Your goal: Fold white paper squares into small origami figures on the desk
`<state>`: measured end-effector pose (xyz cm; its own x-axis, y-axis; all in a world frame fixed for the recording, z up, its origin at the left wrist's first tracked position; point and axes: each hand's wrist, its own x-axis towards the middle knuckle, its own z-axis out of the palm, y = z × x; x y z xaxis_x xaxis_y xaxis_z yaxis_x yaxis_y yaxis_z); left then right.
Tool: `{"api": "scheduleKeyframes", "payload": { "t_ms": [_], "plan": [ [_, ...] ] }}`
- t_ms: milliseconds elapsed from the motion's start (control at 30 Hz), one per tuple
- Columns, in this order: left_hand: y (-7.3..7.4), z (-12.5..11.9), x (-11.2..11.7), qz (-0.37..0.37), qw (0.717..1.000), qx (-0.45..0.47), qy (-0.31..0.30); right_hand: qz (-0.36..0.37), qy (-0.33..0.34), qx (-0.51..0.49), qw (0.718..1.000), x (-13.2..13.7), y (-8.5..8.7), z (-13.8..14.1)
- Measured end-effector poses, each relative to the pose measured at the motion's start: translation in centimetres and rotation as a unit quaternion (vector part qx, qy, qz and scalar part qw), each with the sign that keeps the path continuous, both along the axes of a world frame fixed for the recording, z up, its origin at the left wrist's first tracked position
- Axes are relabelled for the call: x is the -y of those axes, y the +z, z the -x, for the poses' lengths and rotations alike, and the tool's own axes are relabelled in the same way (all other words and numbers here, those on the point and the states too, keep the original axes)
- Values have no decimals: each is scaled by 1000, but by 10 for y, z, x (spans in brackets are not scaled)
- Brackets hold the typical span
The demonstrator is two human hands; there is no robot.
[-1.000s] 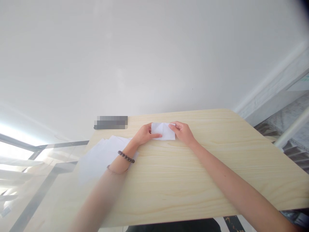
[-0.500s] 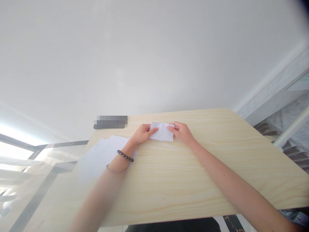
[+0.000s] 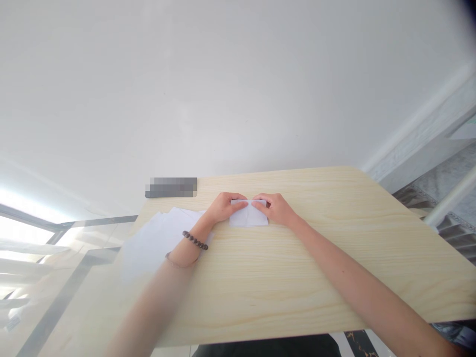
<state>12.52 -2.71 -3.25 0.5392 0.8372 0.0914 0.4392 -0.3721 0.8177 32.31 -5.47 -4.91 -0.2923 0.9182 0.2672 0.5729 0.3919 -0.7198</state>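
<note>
Now nearer each other than before — left hand and right hand, pinching creased, rectangular white paper by its far edge. Tabletop: pale, wood-grained.

A wood-grained table carries white sheets and a pixelated grey object.

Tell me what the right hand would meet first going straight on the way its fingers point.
Past the white paper it holds, the right hand would likely meet the left hand first, which faces it across a narrow gap; exact depth is unclear.
</note>
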Motion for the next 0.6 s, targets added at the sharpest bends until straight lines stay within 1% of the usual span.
{"api": "scheduleKeyframes", "payload": {
  "t_ms": [100,233,367,600],
  "plan": [
    [-2,0,-1,7,1000,12,-3,-3,3,-2,1000,0,0,-1],
    [-5,-1,-2,2,1000,10,10,-2,4,7,1000,1,0,-1],
    [-5,-4,-1,0,1000,30,0,-5,-2,16,1000,2,0,0],
    [-4,-5,1,-34,999,17,-4,-40,0,34,999,3,-1,4]
  ]
}}
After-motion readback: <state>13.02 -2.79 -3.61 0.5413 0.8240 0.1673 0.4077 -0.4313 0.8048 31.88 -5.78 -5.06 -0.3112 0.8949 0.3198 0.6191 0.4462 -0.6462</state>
